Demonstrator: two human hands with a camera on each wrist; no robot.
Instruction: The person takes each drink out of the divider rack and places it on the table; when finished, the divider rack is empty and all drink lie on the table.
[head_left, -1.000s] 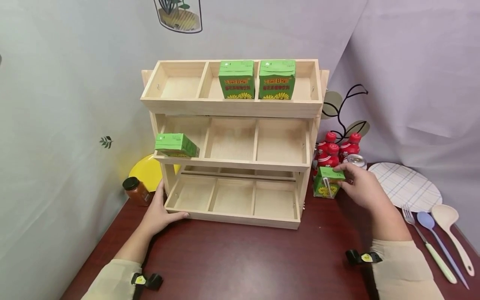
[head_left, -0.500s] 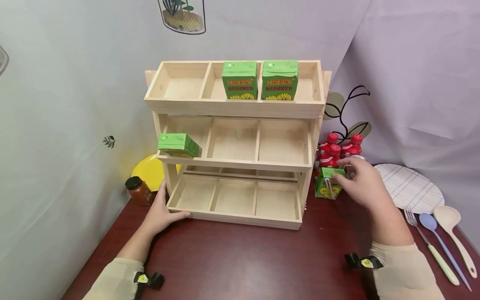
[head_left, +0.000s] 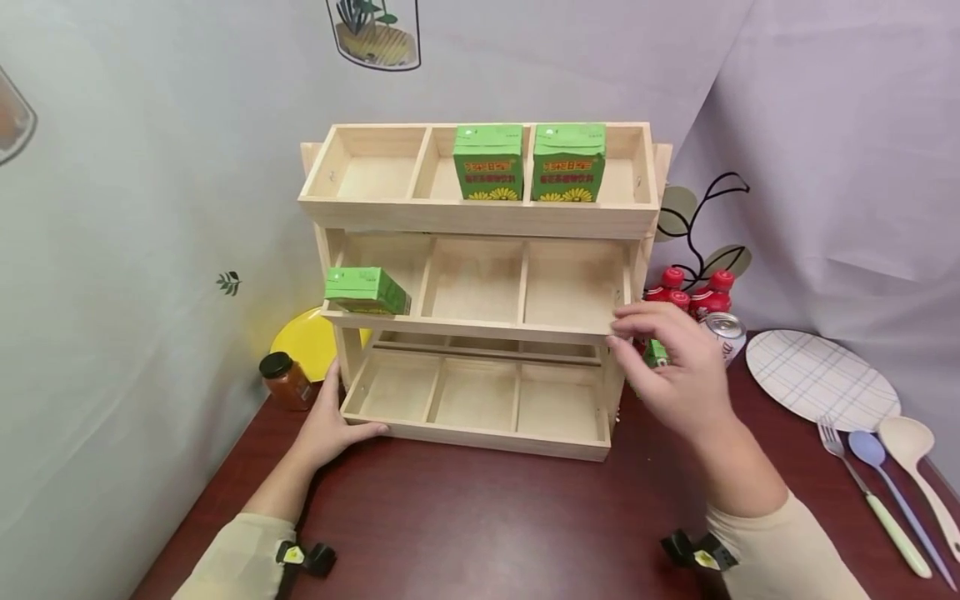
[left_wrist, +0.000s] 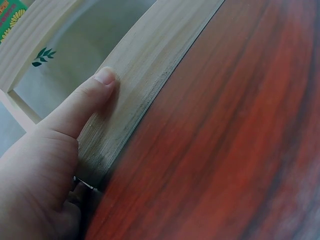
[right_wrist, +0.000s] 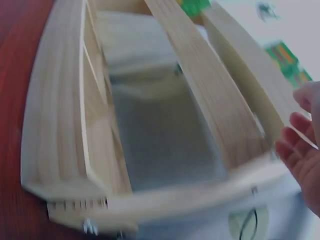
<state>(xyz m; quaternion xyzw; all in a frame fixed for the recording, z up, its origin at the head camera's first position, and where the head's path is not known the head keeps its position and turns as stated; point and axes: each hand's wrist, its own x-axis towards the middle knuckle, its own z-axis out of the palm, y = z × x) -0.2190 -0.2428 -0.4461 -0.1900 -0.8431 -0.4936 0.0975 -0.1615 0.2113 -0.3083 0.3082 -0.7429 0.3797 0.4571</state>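
Note:
A three-tier wooden shelf stands on the table, each tier split into compartments. My left hand holds its lower left corner; in the left wrist view the thumb lies along the front board. Beside the right end of the middle tier, my right hand is raised with thumb and fingers apart, holding nothing. Two green drink cartons, one in the middle and another in the right compartment, stand on the top tier. A third carton is in the middle tier's left compartment. Another carton is mostly hidden behind my right hand.
Red-capped bottles and a can stand right of the shelf. A checked oval mat, fork, blue spoon and ladle lie farther right. A jar and yellow plate sit at left.
My right hand has let go of the green carton at the shelf's right side and moved left and up to the middle tier's end. My left hand keeps its hold.

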